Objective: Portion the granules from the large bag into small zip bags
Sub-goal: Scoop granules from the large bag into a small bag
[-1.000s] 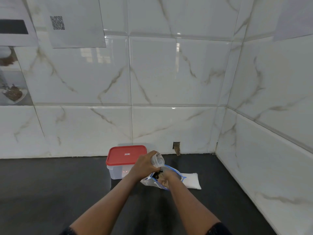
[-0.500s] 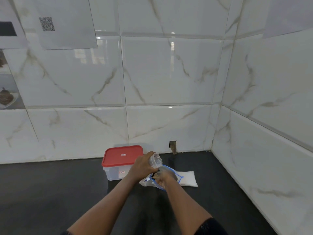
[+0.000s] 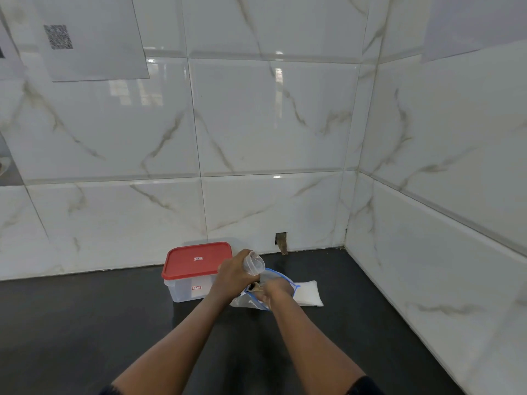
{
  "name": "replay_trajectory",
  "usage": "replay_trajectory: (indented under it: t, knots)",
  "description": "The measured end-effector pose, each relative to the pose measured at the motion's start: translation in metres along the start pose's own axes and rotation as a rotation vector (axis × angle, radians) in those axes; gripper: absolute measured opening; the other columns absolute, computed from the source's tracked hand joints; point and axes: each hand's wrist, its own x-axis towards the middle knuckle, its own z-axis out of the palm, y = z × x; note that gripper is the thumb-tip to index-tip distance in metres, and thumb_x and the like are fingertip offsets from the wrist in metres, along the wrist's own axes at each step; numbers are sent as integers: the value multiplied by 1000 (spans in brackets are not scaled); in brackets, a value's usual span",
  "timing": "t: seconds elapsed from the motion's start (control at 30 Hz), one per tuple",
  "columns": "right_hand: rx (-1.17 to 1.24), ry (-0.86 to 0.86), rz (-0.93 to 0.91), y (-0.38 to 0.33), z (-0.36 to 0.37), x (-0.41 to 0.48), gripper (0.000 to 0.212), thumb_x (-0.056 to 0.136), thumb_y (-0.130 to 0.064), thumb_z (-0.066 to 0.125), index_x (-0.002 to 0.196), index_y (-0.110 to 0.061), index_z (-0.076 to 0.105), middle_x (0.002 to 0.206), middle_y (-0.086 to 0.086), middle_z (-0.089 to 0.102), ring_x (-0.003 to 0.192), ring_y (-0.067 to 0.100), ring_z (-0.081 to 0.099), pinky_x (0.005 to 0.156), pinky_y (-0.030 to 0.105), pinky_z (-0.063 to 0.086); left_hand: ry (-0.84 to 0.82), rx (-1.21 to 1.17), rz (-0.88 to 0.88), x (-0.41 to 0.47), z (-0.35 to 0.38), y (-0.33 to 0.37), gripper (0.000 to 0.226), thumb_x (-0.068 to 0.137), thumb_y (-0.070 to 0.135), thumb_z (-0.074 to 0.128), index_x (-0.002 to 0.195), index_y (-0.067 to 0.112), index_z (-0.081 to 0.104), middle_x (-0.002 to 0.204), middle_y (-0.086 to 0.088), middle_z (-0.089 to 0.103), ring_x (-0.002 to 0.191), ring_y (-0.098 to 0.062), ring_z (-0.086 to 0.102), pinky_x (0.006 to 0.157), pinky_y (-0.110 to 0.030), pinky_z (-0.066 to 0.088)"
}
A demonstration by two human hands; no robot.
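Two bare arms reach out over the dark counter (image 3: 85, 323). The left hand (image 3: 236, 276) still grips a clear cup (image 3: 254, 265), tipped on its side above the zip bag (image 3: 275, 277). The right hand (image 3: 278, 289) still pinches the bag's blue edge, and the bag's mouth is open. Both hands are about where they were before. I cannot tell if granules are falling. A flat white packet (image 3: 309, 293) lies just behind the bag. To the left stands a clear box with a red lid (image 3: 196, 259). Everything has slid a little left in the view, so the paper (image 3: 94, 38) on the tiled wall (image 3: 271, 124) sits nearer the edge.
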Motion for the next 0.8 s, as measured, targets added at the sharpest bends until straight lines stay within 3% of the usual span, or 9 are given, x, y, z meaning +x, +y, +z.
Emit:
replay_trajectory:
  t: [0.07,0.2,0.3,0.37,0.47,0.57,0.63,0.73,0.8]
  knots:
    - [37,-17,-20,-1,2,-2,38,99,-3,38,137,3,40,113,14,53,83,20,62,83,35,52,-3,-22,-15,1,1,1,52,61,29,67,111,16,58,98,-3,68,90,-26,62,79,-31,47]
    - [-64,114,-10,-5,-6,2,37,89,4,50,126,3,48,104,20,56,109,37,59,92,45,52,14,-43,-38,3,3,2,46,65,24,66,110,19,57,94,1,67,87,-23,61,79,-32,47]
    - [-251,170,-88,-10,-14,2,37,86,4,52,123,4,51,108,18,56,100,35,64,85,44,56,21,-37,-31,5,5,2,43,71,21,69,111,20,55,95,3,65,86,-19,60,78,-31,46]
    - [-271,150,-111,-17,-24,-5,26,86,8,49,112,5,54,98,18,57,93,36,67,80,44,58,28,-52,-33,5,4,1,44,71,24,71,112,21,54,97,6,63,88,-17,59,79,-31,47]
    - [-229,113,-163,-30,-43,-15,12,87,11,47,95,3,51,77,13,55,80,31,67,71,35,60,28,-126,-62,4,2,1,49,70,24,73,114,24,51,99,8,59,90,-16,58,80,-33,49]
    - [-231,122,-170,-42,-61,-20,11,88,8,48,96,4,54,84,16,59,69,23,68,49,22,56,11,-180,-77,2,2,1,54,71,24,75,118,25,48,105,8,57,94,-15,56,81,-31,49]
    - [-263,133,-163,-49,-73,-20,10,83,13,54,85,12,64,87,21,67,63,21,71,54,25,59,15,-208,-88,1,2,0,56,71,23,76,119,24,48,107,6,56,96,-15,55,79,-29,47]
    - [-343,98,-175,-60,-87,-29,21,79,16,57,62,7,64,81,21,69,85,29,70,80,38,59,16,-244,-103,-2,3,1,54,69,19,76,117,23,50,105,5,57,95,-17,56,75,-25,45]
    - [-342,98,-189,-69,-94,-37,25,82,17,53,60,7,62,75,21,66,82,32,69,74,34,60,9,-251,-102,-4,3,1,52,69,17,76,114,23,50,103,5,58,93,-16,56,75,-25,46]
